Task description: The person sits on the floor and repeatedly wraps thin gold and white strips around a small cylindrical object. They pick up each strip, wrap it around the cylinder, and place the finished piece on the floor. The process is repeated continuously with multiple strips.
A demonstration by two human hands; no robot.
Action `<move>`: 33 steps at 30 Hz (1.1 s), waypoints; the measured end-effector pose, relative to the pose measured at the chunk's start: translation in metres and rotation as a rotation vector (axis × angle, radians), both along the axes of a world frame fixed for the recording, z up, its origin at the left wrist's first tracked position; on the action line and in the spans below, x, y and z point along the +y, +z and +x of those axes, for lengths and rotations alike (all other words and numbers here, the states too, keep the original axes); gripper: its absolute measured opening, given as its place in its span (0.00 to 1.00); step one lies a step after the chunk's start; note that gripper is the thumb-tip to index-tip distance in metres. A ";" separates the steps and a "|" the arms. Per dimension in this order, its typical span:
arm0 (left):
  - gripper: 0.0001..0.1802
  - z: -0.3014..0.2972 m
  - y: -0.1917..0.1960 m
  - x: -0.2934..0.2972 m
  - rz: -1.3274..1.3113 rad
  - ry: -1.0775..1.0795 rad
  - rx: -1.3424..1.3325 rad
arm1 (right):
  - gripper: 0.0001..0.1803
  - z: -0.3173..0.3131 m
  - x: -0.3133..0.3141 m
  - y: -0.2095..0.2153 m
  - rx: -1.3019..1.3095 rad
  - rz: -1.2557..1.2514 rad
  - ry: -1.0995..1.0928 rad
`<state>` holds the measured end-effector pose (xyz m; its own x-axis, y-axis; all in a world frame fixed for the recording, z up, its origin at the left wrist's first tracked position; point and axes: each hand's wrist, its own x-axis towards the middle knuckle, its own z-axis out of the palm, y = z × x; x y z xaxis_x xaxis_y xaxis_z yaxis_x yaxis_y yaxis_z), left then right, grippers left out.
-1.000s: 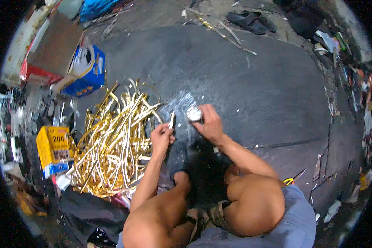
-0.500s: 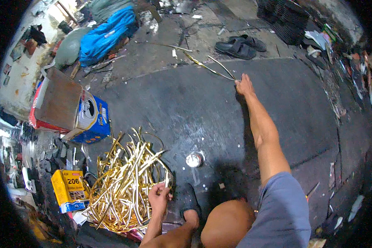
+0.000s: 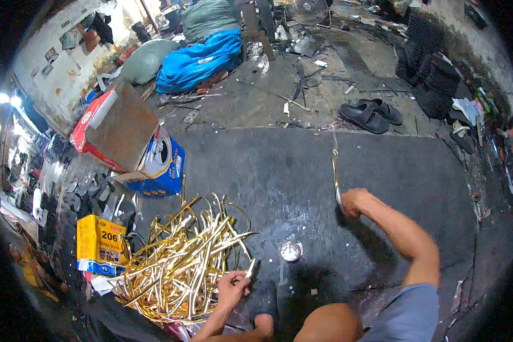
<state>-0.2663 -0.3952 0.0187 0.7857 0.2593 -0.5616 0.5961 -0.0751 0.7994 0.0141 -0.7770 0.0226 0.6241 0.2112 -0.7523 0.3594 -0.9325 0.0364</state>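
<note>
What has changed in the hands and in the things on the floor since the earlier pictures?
The right hand left the small round tin, reached far forward to the loose gold strips, and is now drawn back with one gold strip in its grip. The left hand kept its small metal piece and stayed beside the gold pile. The tin stayed where it was.

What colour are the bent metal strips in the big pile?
Shiny gold. The pile of bent metal strips shows best in the head view, beside the left hand.
</note>
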 end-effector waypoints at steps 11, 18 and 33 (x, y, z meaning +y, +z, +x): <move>0.11 0.013 -0.033 -0.028 -0.087 -0.116 -0.112 | 0.43 0.134 0.087 0.283 -1.247 1.830 -0.475; 0.12 0.040 -0.019 0.021 0.061 -0.068 -0.214 | 0.40 -0.070 0.052 0.115 -0.318 0.750 -0.027; 0.25 0.078 -0.039 -0.035 -0.394 -0.148 -0.024 | 0.31 -0.158 0.070 -0.101 -0.586 1.273 -1.243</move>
